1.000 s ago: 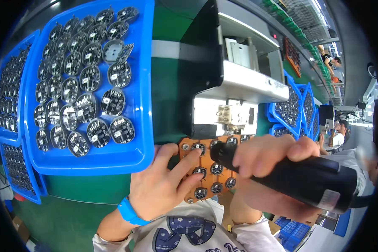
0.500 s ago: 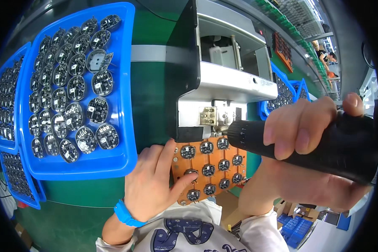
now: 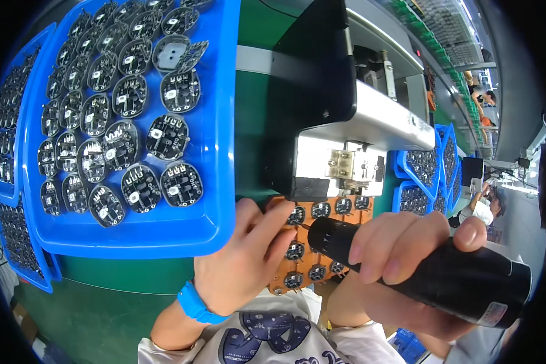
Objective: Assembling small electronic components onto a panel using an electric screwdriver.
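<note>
My right hand [image 3: 400,255] grips a black electric screwdriver [image 3: 467,276], held slanting with its thin bit toward the left. The bit is at the upper left round circuit board [image 3: 296,216] on an orange fixture plate [image 3: 277,280]. Several similar boards sit in rows on the plate; the screwdriver covers part of them. My left hand [image 3: 242,252], a blue band on its wrist, lies at the plate's left edge. Its forefinger reaches that upper left board, and the thumb stays apart from the finger just below the bit.
Beyond the plate stands a metal machine [image 3: 370,109] with a black side panel [image 3: 312,91]. A large blue tray [image 3: 221,200] of round circuit boards fills the left, with more blue trays beside it. Other blue trays [image 3: 400,161] lie at the right; people sit farther off.
The screwdriver has come away from the machine's front and down to the upper left board. My left hand has moved up, its forefinger now at that board. The whole view has shifted.
</note>
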### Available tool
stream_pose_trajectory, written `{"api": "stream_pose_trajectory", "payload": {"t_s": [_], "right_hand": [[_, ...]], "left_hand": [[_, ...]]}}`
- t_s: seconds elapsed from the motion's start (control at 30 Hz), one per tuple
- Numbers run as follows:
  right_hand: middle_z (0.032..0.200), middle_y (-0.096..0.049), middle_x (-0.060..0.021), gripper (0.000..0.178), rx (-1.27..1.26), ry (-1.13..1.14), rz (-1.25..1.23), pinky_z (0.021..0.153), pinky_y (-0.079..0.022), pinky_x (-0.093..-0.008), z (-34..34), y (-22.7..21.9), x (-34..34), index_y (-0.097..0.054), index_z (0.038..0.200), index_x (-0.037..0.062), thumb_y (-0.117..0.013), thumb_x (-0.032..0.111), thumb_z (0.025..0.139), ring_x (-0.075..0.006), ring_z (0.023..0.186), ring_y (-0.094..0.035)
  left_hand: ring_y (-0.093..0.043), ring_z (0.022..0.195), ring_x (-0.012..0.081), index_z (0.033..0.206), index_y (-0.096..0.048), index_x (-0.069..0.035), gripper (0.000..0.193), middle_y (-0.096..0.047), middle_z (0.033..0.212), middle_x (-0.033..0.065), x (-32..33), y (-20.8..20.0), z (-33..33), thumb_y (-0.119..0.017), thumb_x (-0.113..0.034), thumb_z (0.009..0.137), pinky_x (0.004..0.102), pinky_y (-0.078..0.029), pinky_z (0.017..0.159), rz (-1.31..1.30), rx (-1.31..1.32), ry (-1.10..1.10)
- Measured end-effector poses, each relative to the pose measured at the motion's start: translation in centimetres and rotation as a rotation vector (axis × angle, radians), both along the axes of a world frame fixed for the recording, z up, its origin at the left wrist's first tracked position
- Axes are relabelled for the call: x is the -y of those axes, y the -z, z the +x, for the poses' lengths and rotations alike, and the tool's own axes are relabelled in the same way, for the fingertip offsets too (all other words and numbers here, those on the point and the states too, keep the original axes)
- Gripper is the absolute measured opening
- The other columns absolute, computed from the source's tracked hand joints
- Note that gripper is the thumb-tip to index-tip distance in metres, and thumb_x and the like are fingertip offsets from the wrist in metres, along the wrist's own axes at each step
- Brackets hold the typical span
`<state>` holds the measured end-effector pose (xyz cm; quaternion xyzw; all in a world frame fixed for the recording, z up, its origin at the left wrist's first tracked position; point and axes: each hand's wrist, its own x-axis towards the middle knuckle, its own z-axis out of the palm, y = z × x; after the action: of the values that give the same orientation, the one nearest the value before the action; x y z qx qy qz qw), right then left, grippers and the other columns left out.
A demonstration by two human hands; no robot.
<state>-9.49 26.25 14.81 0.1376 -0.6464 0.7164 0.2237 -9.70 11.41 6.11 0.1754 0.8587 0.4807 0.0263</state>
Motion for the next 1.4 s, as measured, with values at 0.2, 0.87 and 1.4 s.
{"api": "stream_pose_trajectory", "payload": {"t_s": [0.2,0.87,1.4], "right_hand": [[0.077,-0.055,-0.0102,0.066,0.012,-0.023,-0.003,0.053,-0.048,-0.0371,-0.4,0.8,0.6,-0.039,0.125,0.0055,-0.058,0.059,0.091,-0.0223,0.056,-0.056],[0.073,-0.055,-0.0115,0.066,-0.036,-0.107,0.009,0.051,-0.049,-0.0383,-0.6,1.6,0.6,-0.04,0.112,0.0059,-0.055,0.066,0.09,-0.0236,0.053,-0.055],[0.071,-0.052,-0.0078,0.052,-0.033,-0.116,0.097,0.047,-0.045,-0.0333,0.4,-4.0,-3.9,-0.044,0.117,0.0021,-0.054,0.047,0.093,-0.0168,0.051,-0.053]], "left_hand": [[-0.052,0.068,0.0261,0.101,-0.072,-0.014,0.034,-0.05,0.073,0.0051,-0.5,-0.3,-0.2,-0.079,-0.009,0.068,0.0386,-0.042,0.06,-0.012,0.03,-0.04],[-0.056,0.072,0.0196,0.102,-0.071,-0.015,0.029,-0.055,0.083,0.0007,-0.6,-0.3,-0.1,-0.078,-0.012,0.074,0.0346,-0.046,0.06,-0.078,-0.022,-0.031],[-0.057,0.073,0.0252,0.102,-0.07,-0.011,0.032,-0.057,0.078,0.0045,-0.9,-0.3,-0.3,-0.079,-0.008,0.071,0.0368,-0.047,0.064,-0.052,0.011,-0.002]]}}
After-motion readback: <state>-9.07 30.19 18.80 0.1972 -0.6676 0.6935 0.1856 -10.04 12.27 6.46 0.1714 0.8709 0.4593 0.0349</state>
